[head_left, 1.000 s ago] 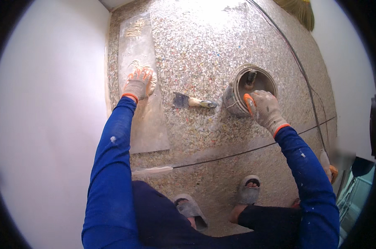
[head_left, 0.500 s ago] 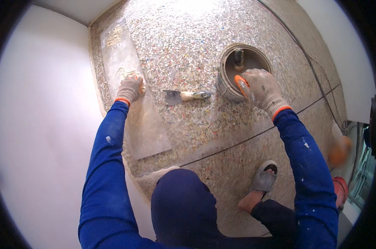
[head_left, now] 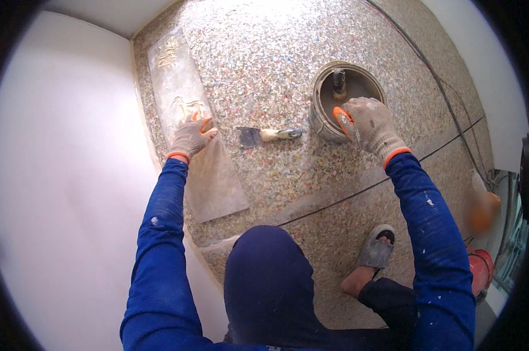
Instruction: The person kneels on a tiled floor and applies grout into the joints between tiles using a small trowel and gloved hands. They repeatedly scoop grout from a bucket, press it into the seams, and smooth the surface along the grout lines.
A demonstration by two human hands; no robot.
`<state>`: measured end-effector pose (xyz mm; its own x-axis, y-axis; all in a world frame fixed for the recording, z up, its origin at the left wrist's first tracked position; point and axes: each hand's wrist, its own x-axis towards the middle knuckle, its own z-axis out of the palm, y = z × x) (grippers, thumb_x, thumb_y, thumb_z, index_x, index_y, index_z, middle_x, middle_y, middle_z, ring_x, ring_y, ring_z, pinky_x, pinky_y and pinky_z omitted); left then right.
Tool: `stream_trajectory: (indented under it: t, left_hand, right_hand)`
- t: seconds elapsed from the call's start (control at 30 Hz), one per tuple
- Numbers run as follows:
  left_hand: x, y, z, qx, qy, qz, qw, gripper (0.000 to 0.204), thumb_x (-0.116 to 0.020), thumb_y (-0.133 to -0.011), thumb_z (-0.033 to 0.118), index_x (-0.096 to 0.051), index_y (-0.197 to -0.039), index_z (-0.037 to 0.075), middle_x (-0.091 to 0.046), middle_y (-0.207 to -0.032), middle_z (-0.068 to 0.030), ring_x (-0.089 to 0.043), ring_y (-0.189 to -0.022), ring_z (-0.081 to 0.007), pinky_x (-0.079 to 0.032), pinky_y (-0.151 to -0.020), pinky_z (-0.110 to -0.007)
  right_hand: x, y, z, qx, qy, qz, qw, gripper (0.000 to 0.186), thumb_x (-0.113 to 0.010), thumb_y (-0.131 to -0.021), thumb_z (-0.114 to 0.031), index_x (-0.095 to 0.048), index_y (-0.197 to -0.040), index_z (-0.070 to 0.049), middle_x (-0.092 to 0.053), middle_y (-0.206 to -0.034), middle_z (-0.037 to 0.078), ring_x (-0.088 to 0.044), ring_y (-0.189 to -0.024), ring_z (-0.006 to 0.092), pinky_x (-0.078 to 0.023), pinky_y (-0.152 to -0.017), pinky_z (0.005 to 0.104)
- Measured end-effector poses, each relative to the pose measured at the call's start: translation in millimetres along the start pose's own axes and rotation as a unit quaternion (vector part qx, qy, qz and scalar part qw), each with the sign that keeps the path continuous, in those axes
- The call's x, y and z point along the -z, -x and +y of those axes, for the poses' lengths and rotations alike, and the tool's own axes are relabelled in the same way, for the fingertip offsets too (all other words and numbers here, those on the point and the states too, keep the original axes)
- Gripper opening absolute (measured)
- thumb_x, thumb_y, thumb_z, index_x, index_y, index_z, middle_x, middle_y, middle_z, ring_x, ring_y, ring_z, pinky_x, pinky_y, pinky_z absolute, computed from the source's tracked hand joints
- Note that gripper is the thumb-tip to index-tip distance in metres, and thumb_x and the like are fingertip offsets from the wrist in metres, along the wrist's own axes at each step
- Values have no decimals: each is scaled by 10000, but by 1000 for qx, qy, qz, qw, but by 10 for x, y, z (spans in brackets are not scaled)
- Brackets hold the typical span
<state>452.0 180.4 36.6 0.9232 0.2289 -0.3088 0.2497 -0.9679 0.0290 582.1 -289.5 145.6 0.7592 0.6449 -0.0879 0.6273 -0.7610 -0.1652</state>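
My left hand (head_left: 193, 139), in an off-white knit glove with orange palm coating, is over a long grey board (head_left: 218, 187) lying along the wall. Its fingers are partly apart, beside wet beige paste (head_left: 185, 108) smeared on the board. A second streaky patch of paste (head_left: 167, 54) is at the board's far end. My right hand (head_left: 371, 124), gloved alike, is curled at the near rim of a bucket (head_left: 319, 117); what it grips, if anything, is hidden. A dark tool handle (head_left: 339, 82) stands up inside the bucket. Between my hands lies a putty knife (head_left: 270, 135).
A white wall (head_left: 60, 146) runs along my left. The speckled floor (head_left: 258, 76) has a dark seam across it. Cables (head_left: 434, 70) trail along the right side, near an orange object (head_left: 482, 212) and a red one (head_left: 481, 270). My sandalled foot (head_left: 377, 248) is at lower right.
My left hand has drawn slightly back toward me from the paste, and its fingers have loosened from a closed shape. My right hand stays at the bucket. The view has shifted slightly.
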Motion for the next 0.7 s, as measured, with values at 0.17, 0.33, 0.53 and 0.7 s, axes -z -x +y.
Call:
stream_trajectory:
  t: [0.17,0.33,0.53,0.7]
  left_hand:
    - [-470,20,-212,1,-20,141,990,378,-667,-920,415,-685,-1153,119,-669,-1220,-147,-636,-1105,-375,-503,-942,-490]
    - [-706,231,-646,222,510,214,803,364,-612,-980,345,-631,-1263,117,-657,-1191,-98,-641,-1023,-263,-514,-878,-372]
    - [-593,315,-485,126,289,135,939,611,-723,-891,332,-530,-1441,148,-599,-1348,-141,-603,-1190,-347,-522,-946,-454]
    - [-376,173,-445,121,28,102,987,543,-686,-843,277,-596,-1353,115,-721,-1112,-214,-694,-1013,-381,-554,-857,-498]
  right_hand:
    - [-48,29,20,12,-6,19,1000,238,-638,-963,-305,-705,-957,-77,-695,-933,119,-676,-904,313,-525,-873,425]
    - [-37,32,9,9,-17,25,1000,225,-640,-963,-306,-706,-958,-92,-694,-929,118,-675,-894,324,-530,-857,425]
    - [-1,26,-21,0,-18,16,1000,226,-633,-969,-309,-707,-959,-96,-690,-921,117,-675,-889,324,-532,-839,430]
    - [-34,57,-19,-5,-6,52,999,272,-613,-975,-347,-740,-934,-110,-725,-939,110,-700,-926,318,-542,-851,437]
